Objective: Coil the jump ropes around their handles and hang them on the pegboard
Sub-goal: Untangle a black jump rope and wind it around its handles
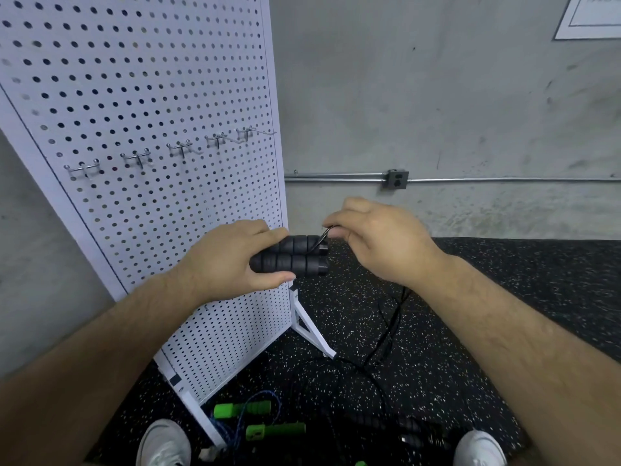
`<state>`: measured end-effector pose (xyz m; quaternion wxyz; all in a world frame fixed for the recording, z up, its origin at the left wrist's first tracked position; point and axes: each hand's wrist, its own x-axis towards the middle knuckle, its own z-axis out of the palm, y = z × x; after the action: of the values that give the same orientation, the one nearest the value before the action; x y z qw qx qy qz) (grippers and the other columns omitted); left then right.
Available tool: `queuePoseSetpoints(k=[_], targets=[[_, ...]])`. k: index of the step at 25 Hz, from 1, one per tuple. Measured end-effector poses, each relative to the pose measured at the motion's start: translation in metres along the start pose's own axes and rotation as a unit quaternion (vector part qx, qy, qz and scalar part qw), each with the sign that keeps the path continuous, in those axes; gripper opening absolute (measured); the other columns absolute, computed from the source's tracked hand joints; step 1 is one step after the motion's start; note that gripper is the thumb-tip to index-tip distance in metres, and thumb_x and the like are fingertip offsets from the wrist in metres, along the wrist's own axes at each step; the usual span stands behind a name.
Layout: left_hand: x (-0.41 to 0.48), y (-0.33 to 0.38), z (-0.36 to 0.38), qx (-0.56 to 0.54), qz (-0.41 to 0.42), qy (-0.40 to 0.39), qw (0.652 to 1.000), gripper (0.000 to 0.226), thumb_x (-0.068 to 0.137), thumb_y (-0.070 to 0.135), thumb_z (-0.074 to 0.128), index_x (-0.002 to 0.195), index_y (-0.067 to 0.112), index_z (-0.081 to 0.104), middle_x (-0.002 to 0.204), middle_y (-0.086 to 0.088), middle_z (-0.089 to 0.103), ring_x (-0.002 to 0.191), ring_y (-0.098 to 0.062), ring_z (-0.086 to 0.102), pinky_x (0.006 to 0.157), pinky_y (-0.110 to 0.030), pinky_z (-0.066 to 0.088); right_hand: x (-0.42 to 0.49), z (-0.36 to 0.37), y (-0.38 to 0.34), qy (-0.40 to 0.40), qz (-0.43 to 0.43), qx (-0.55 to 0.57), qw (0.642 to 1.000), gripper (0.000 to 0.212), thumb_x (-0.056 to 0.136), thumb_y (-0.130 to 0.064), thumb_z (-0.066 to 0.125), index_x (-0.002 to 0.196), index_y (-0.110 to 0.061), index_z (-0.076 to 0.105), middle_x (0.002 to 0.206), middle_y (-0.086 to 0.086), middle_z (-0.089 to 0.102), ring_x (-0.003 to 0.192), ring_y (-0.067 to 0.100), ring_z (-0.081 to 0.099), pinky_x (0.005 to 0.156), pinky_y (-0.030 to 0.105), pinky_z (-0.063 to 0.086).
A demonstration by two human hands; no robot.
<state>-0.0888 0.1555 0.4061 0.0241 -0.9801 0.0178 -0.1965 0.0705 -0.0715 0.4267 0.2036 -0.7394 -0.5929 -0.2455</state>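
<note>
- Left hand [228, 260], centre of frame: fingers and thumb grip two black ribbed handles [295, 257], held side by side.
- Right hand [379, 240]: fingertips pinch the thin black cord [322, 237] just above the handles' right end.
- White pegboard [151, 95], upper left, carries a row of metal hooks [181, 149].
- Green-handled rope [255, 420] lies on the floor, bottom centre.

We get one wide-angle view, worn on the person's head and tilted forward and down. The forearms [100, 348] fill the bottom corners, close to the lens, with the pegboard [151, 95] near at left and the wall [437, 95] beyond.
</note>
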Motion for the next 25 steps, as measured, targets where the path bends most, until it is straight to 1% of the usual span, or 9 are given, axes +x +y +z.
queuePoseSetpoints(k=[4, 6, 10, 12, 14, 16, 21, 24, 25], targets=[[-0.002, 0.024, -0.005, -0.072, 0.037, 0.025, 0.996, 0.062, 0.083, 0.075, 0.052, 0.130, 0.035, 0.057, 0.089, 0.018, 0.052, 0.084, -0.005, 0.050, 0.071, -0.031, 0.050, -0.002, 0.003, 0.016, 0.027, 0.058, 0.114, 0.991, 0.024, 0.099, -0.042, 0.055, 0.108, -0.028, 0.072, 0.098, -0.011, 0.067, 0.090, 0.012, 0.063, 0.075, 0.038, 0.054], [-0.001, 0.033, -0.009, -0.103, 0.042, 0.059, 0.992, 0.059, 0.083, 0.071, 0.058, 0.128, 0.032, 0.059, 0.089, 0.015, 0.053, 0.083, -0.007, 0.052, 0.070, -0.033, 0.050, -0.002, 0.013, 0.019, 0.007, 0.086, 0.192, 0.978, 0.021, 0.102, -0.033, 0.052, 0.109, -0.026, 0.071, 0.100, -0.015, 0.068, 0.097, 0.007, 0.063, 0.085, 0.035, 0.053], [0.003, 0.041, -0.016, -0.089, 0.026, 0.114, 0.989, 0.063, 0.083, 0.067, 0.062, 0.133, 0.030, 0.059, 0.095, 0.014, 0.058, 0.087, -0.008, 0.054, 0.073, -0.031, 0.049, -0.006, 0.037, -0.009, -0.037, 0.218, 0.474, 0.852, 0.027, 0.098, 0.005, 0.049, 0.096, -0.015, 0.066, 0.085, -0.010, 0.068, 0.079, 0.007, 0.062, 0.075, 0.023, 0.050], [0.008, 0.033, -0.018, -0.014, 0.015, 0.133, 0.991, 0.066, 0.084, 0.069, 0.059, 0.135, 0.027, 0.059, 0.096, 0.011, 0.059, 0.086, -0.010, 0.053, 0.070, -0.029, 0.046, -0.011, 0.052, -0.032, -0.090, 0.281, 0.399, 0.868, 0.030, 0.102, -0.003, 0.043, 0.081, -0.016, 0.060, 0.068, -0.007, 0.059, 0.056, 0.004, 0.051, 0.056, 0.021, 0.043], [0.011, 0.018, -0.016, 0.052, 0.013, 0.132, 0.990, 0.067, 0.086, 0.070, 0.054, 0.134, 0.024, 0.058, 0.093, 0.006, 0.060, 0.082, -0.015, 0.054, 0.067, -0.031, 0.047, -0.013, 0.061, -0.054, -0.100, 0.288, 0.382, 0.872, 0.036, 0.108, -0.021, 0.036, 0.077, -0.018, 0.054, 0.062, -0.006, 0.050, 0.048, 0.003, 0.041, 0.052, 0.025, 0.036], [0.010, 0.003, -0.009, 0.091, 0.020, 0.119, 0.988, 0.068, 0.087, 0.071, 0.051, 0.133, 0.021, 0.058, 0.090, 0.002, 0.059, 0.078, -0.019, 0.054, 0.064, -0.035, 0.049, -0.012, 0.061, -0.064, -0.098, 0.292, 0.389, 0.868, 0.033, 0.109, -0.032, 0.034, 0.085, -0.021, 0.054, 0.067, -0.007, 0.052, 0.054, 0.005, 0.045, 0.056, 0.027, 0.037], [0.009, -0.018, 0.011, 0.124, -0.019, 0.090, 0.988, 0.069, 0.088, 0.075, 0.046, 0.131, 0.022, 0.057, 0.087, 0.001, 0.058, 0.076, -0.019, 0.054, 0.063, -0.035, 0.049, -0.022, 0.045, -0.078, -0.249, 0.228, 0.271, 0.901, 0.034, 0.108, -0.040, 0.032, 0.098, -0.017, 0.055, 0.084, -0.007, 0.058, 0.070, 0.004, 0.053, 0.057, 0.020, 0.037], [0.008, -0.029, 0.018, 0.127, -0.022, 0.081, 0.988, 0.072, 0.087, 0.076, 0.041, 0.130, 0.021, 0.058, 0.085, 0.000, 0.058, 0.074, -0.021, 0.056, 0.063, -0.033, 0.048, -0.016, 0.021, -0.085, -0.222, 0.202, 0.245, 0.922, 0.038, 0.108, -0.041, 0.033, 0.103, -0.014, 0.060, 0.096, 0.000, 0.067, 0.081, 0.013, 0.063, 0.069, 0.032, 0.051], [0.008, -0.030, 0.019, 0.127, -0.024, 0.076, 0.989, 0.072, 0.087, 0.076, 0.042, 0.130, 0.021, 0.059, 0.085, 0.000, 0.058, 0.074, -0.021, 0.056, 0.063, -0.033, 0.048, -0.014, 0.011, -0.083, -0.207, 0.190, 0.223, 0.933, 0.036, 0.108, -0.040, 0.034, 0.100, -0.015, 0.060, 0.092, 0.000, 0.067, 0.077, 0.013, 0.062, 0.065, 0.032, 0.050]])
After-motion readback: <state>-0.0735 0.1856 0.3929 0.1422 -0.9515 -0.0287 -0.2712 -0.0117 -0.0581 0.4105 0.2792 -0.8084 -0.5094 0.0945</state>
